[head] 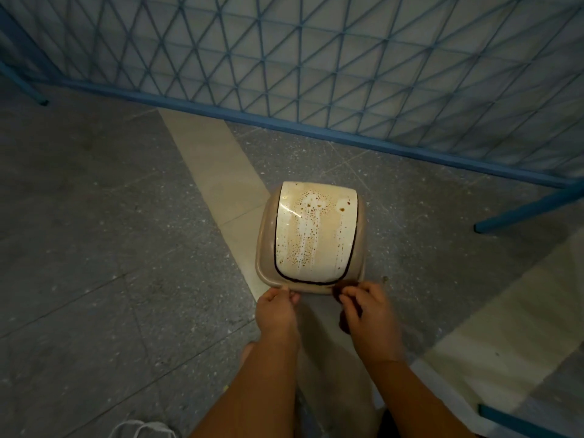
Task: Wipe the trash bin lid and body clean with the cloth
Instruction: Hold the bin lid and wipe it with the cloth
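The trash bin (264,248) stands on the floor in front of me, seen from above, with a beige rim. Its white swing lid (316,229) is covered with brown spots and drip streaks. My left hand (276,311) grips the near left corner of the rim. My right hand (368,314) has its fingers curled at the near right corner of the rim. A dark patch shows under its fingertips; I cannot tell whether it is a cloth or a shadow. No cloth is clearly in view.
A blue metal mesh barrier (316,74) runs across just behind the bin, and its foot (521,213) sticks out on the right. The floor is grey speckled tile with a pale strip (218,172). White straps (142,429) lie at the bottom left.
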Available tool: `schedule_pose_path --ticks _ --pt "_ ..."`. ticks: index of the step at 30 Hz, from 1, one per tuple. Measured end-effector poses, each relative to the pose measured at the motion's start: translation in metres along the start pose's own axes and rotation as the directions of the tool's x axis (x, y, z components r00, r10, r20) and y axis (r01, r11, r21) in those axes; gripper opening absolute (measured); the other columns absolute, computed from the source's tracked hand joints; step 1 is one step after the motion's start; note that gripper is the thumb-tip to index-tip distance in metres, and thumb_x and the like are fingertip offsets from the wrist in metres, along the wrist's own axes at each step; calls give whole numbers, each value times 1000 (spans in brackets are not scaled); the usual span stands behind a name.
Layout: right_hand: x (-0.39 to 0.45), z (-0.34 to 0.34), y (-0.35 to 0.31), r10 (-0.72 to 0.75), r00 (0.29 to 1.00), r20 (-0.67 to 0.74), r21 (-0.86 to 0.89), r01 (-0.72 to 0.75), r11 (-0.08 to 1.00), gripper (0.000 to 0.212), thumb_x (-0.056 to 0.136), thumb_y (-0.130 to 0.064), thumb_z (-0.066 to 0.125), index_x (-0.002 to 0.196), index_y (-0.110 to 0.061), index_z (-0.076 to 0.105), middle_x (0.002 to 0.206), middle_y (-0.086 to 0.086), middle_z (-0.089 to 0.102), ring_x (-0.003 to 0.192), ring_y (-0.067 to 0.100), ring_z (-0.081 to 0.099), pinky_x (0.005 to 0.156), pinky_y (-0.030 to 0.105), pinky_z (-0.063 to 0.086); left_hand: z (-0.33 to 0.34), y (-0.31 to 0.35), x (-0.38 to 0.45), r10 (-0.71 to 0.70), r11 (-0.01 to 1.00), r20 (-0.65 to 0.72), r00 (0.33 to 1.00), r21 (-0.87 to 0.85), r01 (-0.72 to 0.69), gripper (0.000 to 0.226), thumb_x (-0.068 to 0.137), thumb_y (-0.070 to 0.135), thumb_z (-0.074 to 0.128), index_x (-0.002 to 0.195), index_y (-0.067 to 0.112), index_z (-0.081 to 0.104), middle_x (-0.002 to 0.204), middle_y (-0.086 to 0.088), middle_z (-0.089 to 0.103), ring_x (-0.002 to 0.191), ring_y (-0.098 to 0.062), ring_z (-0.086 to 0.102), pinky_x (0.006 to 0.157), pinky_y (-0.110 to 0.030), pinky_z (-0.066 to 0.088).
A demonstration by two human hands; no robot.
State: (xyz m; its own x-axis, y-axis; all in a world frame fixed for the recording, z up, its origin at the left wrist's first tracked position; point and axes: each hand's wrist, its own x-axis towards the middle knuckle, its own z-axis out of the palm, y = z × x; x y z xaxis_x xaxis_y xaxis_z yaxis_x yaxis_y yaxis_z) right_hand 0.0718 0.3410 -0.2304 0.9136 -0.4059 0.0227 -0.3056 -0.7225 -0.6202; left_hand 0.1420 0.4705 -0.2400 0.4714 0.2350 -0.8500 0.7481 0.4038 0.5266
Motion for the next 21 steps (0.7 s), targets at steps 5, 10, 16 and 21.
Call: schedule_pose_path --ticks 5,10,16,21 --pt "-15 16 -15 114 993 -6 17 -114 993 25 88 -12 63 112 -9 67 111 11 58 95 24 60 83 25 42 1 -8 0 11 998 27 1000 62 -12 17 97 7 47 111 3 55 99 -16 65 87 -22 64 84 -31 48" --pt "-11 34 -66 61 933 355 101 -104 989 16 89 -39 52 100 -32 62 101 -2 63 93 15 60 85 39 49 -3 -11 1 38 988 -6 999 149 -37 11 93 9 52 101 5 58 91 -20 67 80 -30 63 72 -39 54" --pt "-8 10 -33 83 928 364 -128 -38 991 30 94 -25 43 120 -39 51 113 -3 51 97 17 52 77 32 45 -1 -10 5 12 994 -16 1000 108 -10 15 93 11 53 104 4 62 94 -15 71 90 -26 68 77 -34 50" --pt "-14 18 -44 68 939 338 -169 -11 986 34 94 -29 46 127 -32 50 123 1 50 108 20 52 91 39 46 -3 -11 4 37 986 -14 999 166 -34 10 92 13 55 98 8 62 86 -10 69 90 -27 67 83 -38 53"
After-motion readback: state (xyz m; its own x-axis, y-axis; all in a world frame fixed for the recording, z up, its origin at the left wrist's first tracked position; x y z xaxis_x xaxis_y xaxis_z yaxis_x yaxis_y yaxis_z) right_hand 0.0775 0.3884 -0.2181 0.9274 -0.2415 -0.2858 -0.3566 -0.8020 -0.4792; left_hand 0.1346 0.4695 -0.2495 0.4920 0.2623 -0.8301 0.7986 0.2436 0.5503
